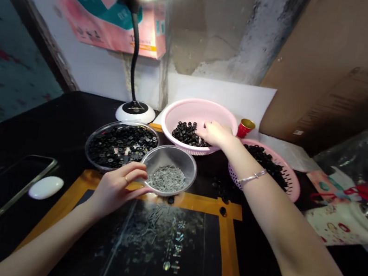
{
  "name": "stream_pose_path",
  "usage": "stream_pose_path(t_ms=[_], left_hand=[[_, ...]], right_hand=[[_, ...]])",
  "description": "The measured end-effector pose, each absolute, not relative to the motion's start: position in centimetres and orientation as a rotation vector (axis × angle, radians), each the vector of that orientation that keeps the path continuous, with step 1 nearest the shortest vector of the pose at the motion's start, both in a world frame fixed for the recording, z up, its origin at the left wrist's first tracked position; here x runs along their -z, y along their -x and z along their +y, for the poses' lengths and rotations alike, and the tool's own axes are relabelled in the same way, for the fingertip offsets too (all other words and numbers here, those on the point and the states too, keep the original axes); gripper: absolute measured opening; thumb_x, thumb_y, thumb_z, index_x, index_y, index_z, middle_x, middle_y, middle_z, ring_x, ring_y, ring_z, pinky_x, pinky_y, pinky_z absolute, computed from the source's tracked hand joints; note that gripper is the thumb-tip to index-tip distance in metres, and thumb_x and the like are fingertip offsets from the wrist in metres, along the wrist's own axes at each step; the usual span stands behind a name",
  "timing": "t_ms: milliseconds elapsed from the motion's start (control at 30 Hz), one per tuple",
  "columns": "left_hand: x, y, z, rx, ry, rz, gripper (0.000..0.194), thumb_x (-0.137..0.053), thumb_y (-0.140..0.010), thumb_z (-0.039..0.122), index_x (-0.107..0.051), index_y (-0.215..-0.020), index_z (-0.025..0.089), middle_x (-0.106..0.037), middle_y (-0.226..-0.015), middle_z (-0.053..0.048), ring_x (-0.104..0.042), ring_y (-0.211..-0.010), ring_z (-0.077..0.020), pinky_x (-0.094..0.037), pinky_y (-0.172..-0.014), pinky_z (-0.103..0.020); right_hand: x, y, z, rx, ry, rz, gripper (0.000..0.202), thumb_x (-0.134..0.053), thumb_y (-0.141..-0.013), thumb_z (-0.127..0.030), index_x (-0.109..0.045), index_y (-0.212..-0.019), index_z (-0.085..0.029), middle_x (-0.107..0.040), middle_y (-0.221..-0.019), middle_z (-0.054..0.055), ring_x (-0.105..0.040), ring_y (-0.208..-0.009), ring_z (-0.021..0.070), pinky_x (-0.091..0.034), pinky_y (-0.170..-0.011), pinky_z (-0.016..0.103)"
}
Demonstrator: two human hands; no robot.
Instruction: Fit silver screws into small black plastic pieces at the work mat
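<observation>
My left hand [118, 187] is closed on the rim of a clear plastic bowl [189, 176], fingers on the side wall and thumb near its base. Inside lies a heap of thin grey metal pins [168, 178]. My right hand [216, 133] reaches over the rim of a pink plastic basin [189, 108]. Its fingers look apart and point down at a pile of small black round pieces [186, 133]; the fingertips are partly hidden. More loose pins [151, 227] lie on the dark, tape-edged mat [197, 267] in front of the bowl.
A clear tray [122, 146] of black discs stands left of the bowl. Right of it, a pink basket [292, 186] holds black pieces under my forearm. A desk lamp [135, 111], red cup [245, 127], white oval object [46, 187] and patterned bottle [335, 222] stand around.
</observation>
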State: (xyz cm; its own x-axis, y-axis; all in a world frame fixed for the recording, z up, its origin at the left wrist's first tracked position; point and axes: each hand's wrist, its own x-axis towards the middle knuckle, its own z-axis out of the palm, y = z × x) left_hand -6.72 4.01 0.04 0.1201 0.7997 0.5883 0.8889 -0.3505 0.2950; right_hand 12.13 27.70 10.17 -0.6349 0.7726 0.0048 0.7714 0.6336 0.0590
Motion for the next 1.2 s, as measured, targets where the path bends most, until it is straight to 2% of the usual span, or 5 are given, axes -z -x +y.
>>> stream_pose_path(t_ms=[300,600,800,933,1200], left_hand=[[0.1,8.0,4.4,0.922,2.213,-1.642,0.028,-0.065,-0.078,0.044,-0.059,-0.085,0.018,-0.063,-0.096,-0.008,-0.064,-0.084,-0.0209,-0.051,-0.074,-0.029],[0.0,8.2,4.6,0.892,2.22,-1.581,0.026,-0.065,-0.078,0.041,-0.058,-0.087,0.017,-0.064,-0.097,-0.008,-0.065,-0.084,-0.0212,-0.053,-0.075,-0.03],[-0.1,7.7,4.5,0.937,2.238,-1.627,0.024,-0.067,-0.077,0.037,-0.057,-0.088,0.018,-0.063,-0.096,-0.007,-0.064,-0.086,-0.0198,-0.053,-0.077,-0.029],[-0.5,7.3,4.3,0.989,2.252,-1.665,0.022,-0.065,-0.078,0.036,-0.058,-0.086,0.017,-0.063,-0.094,-0.007,-0.063,-0.086,-0.0187,-0.052,-0.078,-0.028],[-0.4,7.0,4.1,1.003,2.274,-1.674,0.02,-0.065,-0.079,0.031,-0.057,-0.089,0.016,-0.062,-0.095,-0.009,-0.061,-0.087,-0.0192,-0.052,-0.077,-0.03]], right_hand=[[-14.2,-16.7,23.1,0.175,-1.071,2.655,0.015,-0.058,-0.079,-0.015,-0.072,-0.08,-0.009,-0.063,-0.063,0.003,-0.061,-0.065,0.018,-0.043,-0.061,0.031],[-4.4,-16.6,20.2,0.018,-0.757,2.938,0.029,-0.051,-0.09,-0.025,-0.059,-0.117,-0.017,-0.06,-0.115,0.013,-0.059,-0.094,0.0236,-0.045,-0.068,0.031],[-1.1,-16.5,19.5,-0.074,-0.715,2.987,0.019,-0.047,-0.091,-0.01,-0.063,-0.098,-0.015,-0.065,-0.098,0.008,-0.059,-0.086,0.0173,-0.042,-0.068,0.026],[-1.5,-17.3,18.2,-0.196,-1.044,2.964,0.018,-0.047,-0.084,-0.003,-0.065,-0.085,-0.008,-0.065,-0.086,0.017,-0.058,-0.082,0.0253,-0.04,-0.063,0.033],[-0.3,-16.2,12.4,-0.077,-1.211,3.117,0.039,-0.051,-0.084,-0.052,-0.062,-0.088,-0.014,-0.064,-0.085,0.01,-0.055,-0.085,0.0248,-0.041,-0.072,0.035]])
